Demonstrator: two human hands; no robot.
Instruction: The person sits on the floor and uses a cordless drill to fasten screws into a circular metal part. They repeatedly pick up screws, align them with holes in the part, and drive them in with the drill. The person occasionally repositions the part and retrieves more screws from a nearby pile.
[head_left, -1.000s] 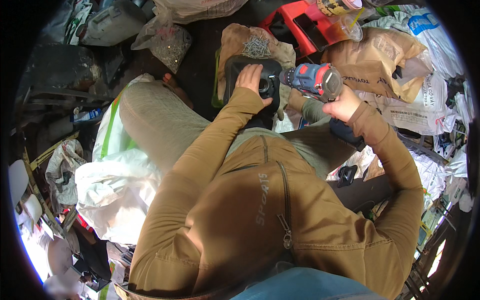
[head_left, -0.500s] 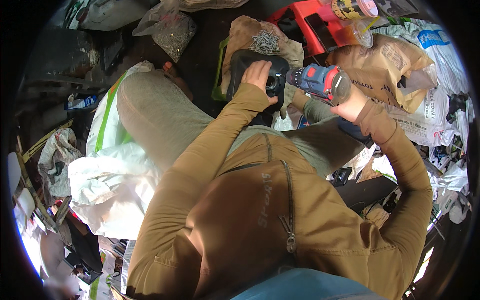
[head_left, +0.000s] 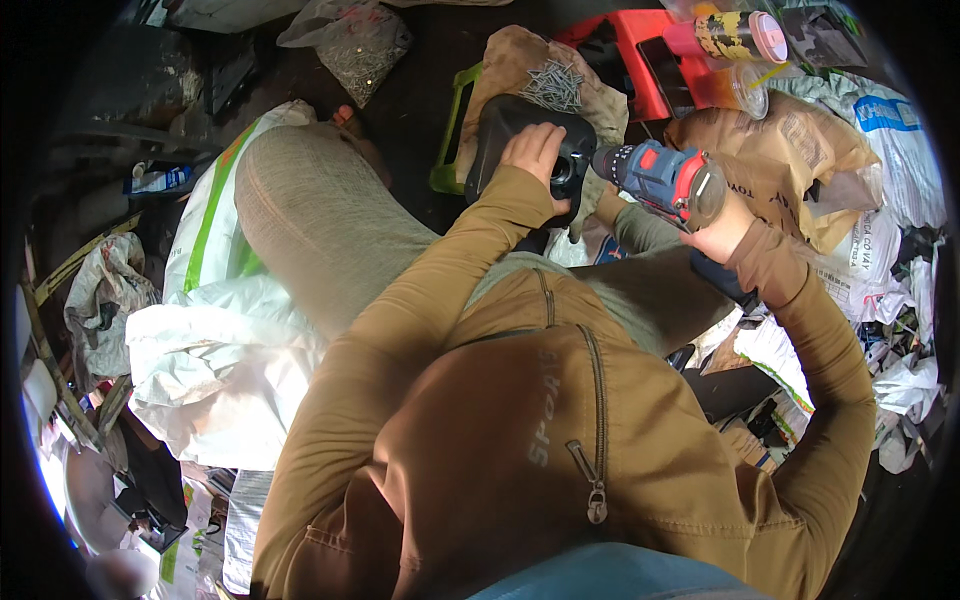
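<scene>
My left hand (head_left: 535, 155) lies over a black part (head_left: 508, 135), its four fingers close together on top and the thumb set apart below them; I cannot tell whether it grips an edge or only presses down. My right hand (head_left: 722, 228) is wrapped around the handle of a blue and red drill (head_left: 655, 180), though the drill's body hides most of the fingers, so I cannot say how they sit at the trigger. The black part is in front of my lap, and its round opening (head_left: 563, 170) faces the chuck; whether the bit touches it I cannot see. I judge the step in hand to be steadying the part with one hand while bringing the drill to it with the other. The next move seems to call for a firm left hand and a bit kept in line, clear of my thumb.

Just beyond the part, loose screws (head_left: 553, 85) lie heaped on a brown sheet (head_left: 515, 55), with a green plastic edge (head_left: 447, 145) beside it. To the right is a red stool (head_left: 622, 40).

Further out, print runs over the brown paper sack (head_left: 740, 130) and the white sack (head_left: 890, 160) with its blue panel. Pale lettering marks my brown jacket (head_left: 500, 430). On the drill I can make out none.
</scene>
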